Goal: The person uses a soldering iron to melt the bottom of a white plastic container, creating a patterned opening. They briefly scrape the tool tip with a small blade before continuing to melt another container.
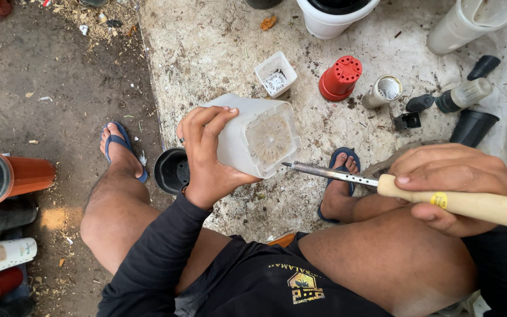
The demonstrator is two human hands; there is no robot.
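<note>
My left hand point(206, 155) grips a white square plastic pot point(259, 138) held on its side, its perforated bottom turned toward me. My right hand point(450, 188) is closed around the pale wooden handle of a long tool point(476, 205) with a thin metal rod. The rod's tip point(286, 165) touches the pot's lower edge. I sit with both knees spread, blue sandals on my feet.
A small white square pot point(275, 74), a red upturned pot point(340, 77), a large white pot point(333, 16) and several small black pots point(470, 126) lie on the dirty pale sheet ahead. A black pot point(170, 170) sits by my left foot. Stacked orange, black and white pots point(1, 176) are at far left.
</note>
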